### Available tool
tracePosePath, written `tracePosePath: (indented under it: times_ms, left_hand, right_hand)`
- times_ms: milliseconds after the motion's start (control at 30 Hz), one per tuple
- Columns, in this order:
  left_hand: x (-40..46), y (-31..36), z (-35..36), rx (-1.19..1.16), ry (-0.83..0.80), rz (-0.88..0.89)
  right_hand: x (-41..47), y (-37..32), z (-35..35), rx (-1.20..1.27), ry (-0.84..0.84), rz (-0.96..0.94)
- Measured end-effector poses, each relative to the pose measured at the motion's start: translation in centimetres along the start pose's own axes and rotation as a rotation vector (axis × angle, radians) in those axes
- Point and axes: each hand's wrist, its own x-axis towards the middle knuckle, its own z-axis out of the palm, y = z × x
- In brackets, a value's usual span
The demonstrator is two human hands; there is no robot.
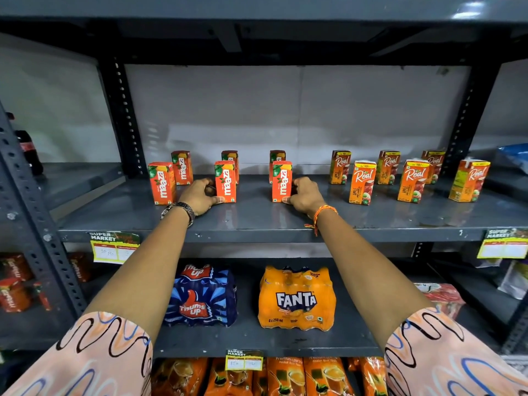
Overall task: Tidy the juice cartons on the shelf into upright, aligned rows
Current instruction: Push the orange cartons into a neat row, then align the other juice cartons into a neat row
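Note:
Several orange Maaza cartons stand upright on the grey shelf (257,218) in two rows. My left hand (200,197) grips the left side of the front middle Maaza carton (225,181). My right hand (304,195) grips the right side of the front right Maaza carton (282,181). Another front Maaza carton (161,182) stands at the far left. Behind them stand three more Maaza cartons (181,167). To the right, several Real apple cartons (362,182) stand upright in two staggered rows; the rightmost Real carton (468,180) is turned at an angle.
A Thums Up pack (201,295) and a Fanta pack (295,298) lie on the shelf below. Price labels (114,247) hang on the shelf's front edge. Perforated grey uprights (125,115) frame the bay. A cola bottle (28,150) stands in the left bay.

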Motion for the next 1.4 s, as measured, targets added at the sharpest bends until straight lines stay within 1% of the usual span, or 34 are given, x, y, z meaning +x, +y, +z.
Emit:
tracePosePath:
  times_ms: [333, 500, 533, 567, 633, 667, 700, 733, 767, 833, 900, 967, 1033, 1100, 1167, 1200, 1267, 1333, 1400]
  left_hand:
    - [-0.5, 0.5, 0.1, 0.006, 0.006, -0.021]
    - [-1.3, 0.6, -0.8, -0.113, -0.040, -0.156]
    - [-1.8, 0.9, -0.8, -0.115, -0.012, -0.192]
    - [-2.5, 1.5, -0.8, -0.101, 0.049, -0.219]
    - [-4.3, 3.4, 0.0, -0.100, 0.273, -0.203]
    - [-5.4, 4.9, 0.8, -0.146, 0.398, -0.156]
    - [-6.5, 6.5, 1.8, -0.228, 0.491, -0.093]
    - [-7.5, 8.4, 3.1, -0.316, 0.541, -0.025]
    - [-8.2, 10.0, 4.4, -0.376, 0.551, 0.037]
    - [-8.7, 13.3, 7.9, -0.415, 0.469, 0.135]
    - [-8.5, 16.7, 11.8, -0.423, 0.307, 0.194]
    - [-7.4, 19.3, 15.2, -0.390, 0.089, 0.177]
    - [-5.8, 21.6, 17.6, -0.282, -0.103, 0.129]
    - [-4.1, 23.1, 19.1, -0.186, -0.241, 0.109]
    - [-2.9, 24.1, 20.2, -0.134, -0.296, 0.120]
    - [-2.7, 24.5, 20.6, -0.130, -0.294, 0.130]
    - [-2.4, 24.8, 21.6, -0.153, -0.228, 0.142]
    - [-2.4, 24.8, 22.5, -0.165, -0.142, 0.122]
    - [-2.1, 24.4, 23.0, -0.127, -0.078, 0.100]
  right_hand:
    - [0.0, 0.0, -0.2, 0.025, -0.014, -0.004]
    - [0.2, 0.4, -0.6, 0.074, -0.024, -0.004]
    - [0.1, 0.6, -1.0, 0.079, -0.031, -0.010]
    - [-0.1, 1.0, -1.6, 0.085, -0.027, -0.023]
    - [-1.1, 2.0, -3.0, 0.137, 0.032, -0.065]
    - [-2.2, 2.7, -4.1, 0.206, 0.067, -0.093]
    - [-3.5, 3.7, -5.3, 0.276, 0.105, -0.128]
    - [-4.9, 4.8, -6.7, 0.318, 0.154, -0.161]
    - [-6.3, 5.9, -7.9, 0.330, 0.215, -0.182]
    - [-8.3, 8.9, -11.0, 0.322, 0.363, -0.200]
    - [-8.8, 11.8, -14.4, 0.386, 0.504, -0.181]
    - [-7.7, 14.4, -17.2, 0.458, 0.630, -0.131]
    - [-5.9, 16.8, -19.6, 0.483, 0.672, -0.095]
    - [-3.9, 18.5, -21.4, 0.426, 0.574, -0.019]
    - [-2.1, 19.7, -22.6, 0.313, 0.383, 0.060]
    - [-1.2, 20.2, -22.9, 0.260, 0.285, 0.075]
    - [0.1, 20.7, -22.9, 0.198, 0.137, 0.080]
    - [0.9, 20.9, -22.8, 0.151, 0.071, 0.054]
    - [0.9, 21.0, -23.1, 0.162, 0.029, 0.026]
